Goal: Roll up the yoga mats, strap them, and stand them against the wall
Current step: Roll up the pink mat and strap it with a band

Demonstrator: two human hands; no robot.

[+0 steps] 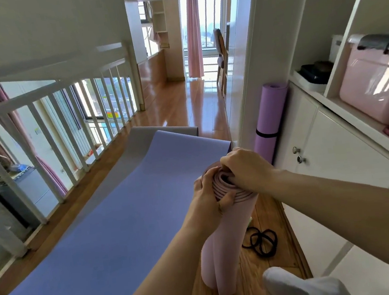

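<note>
A rolled pink yoga mat (225,242) stands upright on the wooden floor in front of me. My left hand (205,194) grips the roll's top from the left side. My right hand (243,168) grips the top rim, fingers curled into the spiral end. A blue-purple mat (114,215) lies unrolled flat on the floor to the left, with a grey mat (139,138) partly under its far end. A rolled purple mat (269,117) with a black strap around it leans upright against the white wall. A black strap (262,242) lies coiled on the floor beside the pink roll.
A white railing (50,129) runs along the left edge over a drop. White cabinets (333,156) and shelves with a pink box (379,87) line the right. A white sock (294,285) shows at the bottom right. Wooden floor (184,102) leads toward a far window.
</note>
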